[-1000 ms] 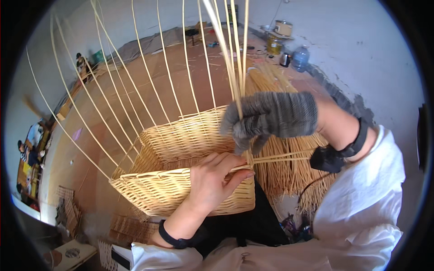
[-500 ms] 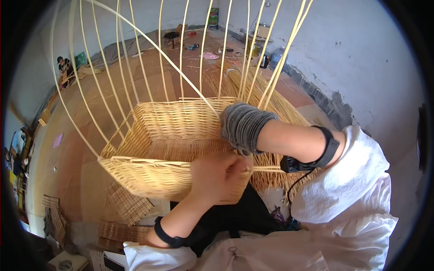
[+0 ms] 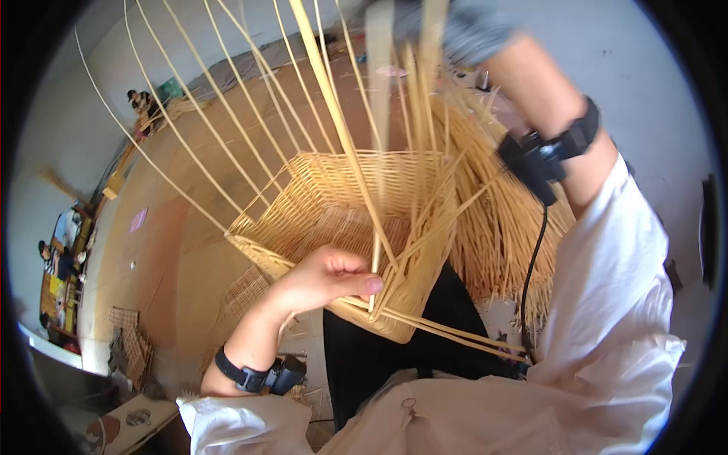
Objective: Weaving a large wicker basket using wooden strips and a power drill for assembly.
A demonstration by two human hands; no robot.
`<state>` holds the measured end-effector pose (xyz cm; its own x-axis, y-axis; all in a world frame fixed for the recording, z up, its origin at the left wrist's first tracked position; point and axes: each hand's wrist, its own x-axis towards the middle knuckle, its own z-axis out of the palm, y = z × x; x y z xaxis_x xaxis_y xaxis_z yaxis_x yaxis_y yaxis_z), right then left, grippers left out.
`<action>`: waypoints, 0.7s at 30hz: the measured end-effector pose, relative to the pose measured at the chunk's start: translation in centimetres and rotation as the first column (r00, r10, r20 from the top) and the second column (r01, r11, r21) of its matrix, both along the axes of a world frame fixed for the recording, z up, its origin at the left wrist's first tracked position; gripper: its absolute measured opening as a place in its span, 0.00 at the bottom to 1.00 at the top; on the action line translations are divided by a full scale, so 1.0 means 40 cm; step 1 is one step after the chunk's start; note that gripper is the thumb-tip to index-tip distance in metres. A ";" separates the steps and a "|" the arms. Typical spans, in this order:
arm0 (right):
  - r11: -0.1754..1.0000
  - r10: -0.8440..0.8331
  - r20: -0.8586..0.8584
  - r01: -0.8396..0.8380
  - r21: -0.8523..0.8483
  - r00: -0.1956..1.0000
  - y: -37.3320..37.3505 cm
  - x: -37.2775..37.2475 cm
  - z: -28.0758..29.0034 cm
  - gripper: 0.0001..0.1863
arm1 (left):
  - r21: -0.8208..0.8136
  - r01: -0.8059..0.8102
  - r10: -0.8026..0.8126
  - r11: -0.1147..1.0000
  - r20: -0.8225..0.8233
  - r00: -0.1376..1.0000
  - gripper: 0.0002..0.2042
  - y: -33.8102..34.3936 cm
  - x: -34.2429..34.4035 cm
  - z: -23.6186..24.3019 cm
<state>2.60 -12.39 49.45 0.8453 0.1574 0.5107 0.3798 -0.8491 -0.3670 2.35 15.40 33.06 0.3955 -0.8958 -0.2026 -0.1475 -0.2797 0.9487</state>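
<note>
A pale wicker basket (image 3: pixel 341 159) with slanting woven walls sits tilted above my lap, its long upright rods fanning up from the rim. My left hand (image 3: pixel 326 279) is at the near rim, thumb and fingers pinched on a wicker rod (image 3: pixel 376 262) that rises from the weave. High above the far right corner, my right hand (image 3: pixel 455 30) wears a grey knitted glove. Motion smears it beside blurred upright rods, and its fingers cannot be made out. Several loose rod ends (image 3: pixel 455 334) stick out to the right below the near rim.
A big bundle of rods (image 3: pixel 500 227) lies on the floor to the right. Woven mats (image 3: pixel 246 292) are at the left. Two people, one seated on the floor (image 3: pixel 142 106) and another (image 3: pixel 59 259), are along the left side. A black cable (image 3: pixel 535 265) hangs from my right wrist strap.
My right hand has risen from the basket's right corner to high above it. My left hand now pinches a rod at the near rim. The basket has shifted and turned in view.
</note>
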 end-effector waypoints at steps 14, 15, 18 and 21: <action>0.895 0.348 0.139 -0.284 -0.344 0.927 0.042 -0.134 -0.497 0.20 | 0.300 0.097 -0.022 0.949 -0.245 0.969 0.24 -0.069 0.066 0.026; 0.910 0.332 0.162 -0.270 -0.314 0.929 0.049 -0.127 -0.490 0.19 | 0.272 0.071 -0.004 0.960 -0.238 0.971 0.23 -0.063 0.063 0.024; 0.907 0.329 0.250 -0.230 -0.354 0.911 0.050 -0.121 -0.489 0.18 | 0.120 -0.016 0.045 0.993 -0.250 0.967 0.20 -0.062 0.056 0.020; 0.944 0.277 0.385 -0.173 -0.283 0.881 0.065 -0.144 -0.535 0.18 | 0.111 -0.122 0.147 0.986 -0.252 0.956 0.19 -0.062 0.047 0.027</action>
<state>-3.15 -9.77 28.06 0.4917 0.4755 0.7295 0.6432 -0.7630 0.0638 4.25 12.92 34.14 0.4341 -0.8099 -0.3944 0.1448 -0.3693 0.9179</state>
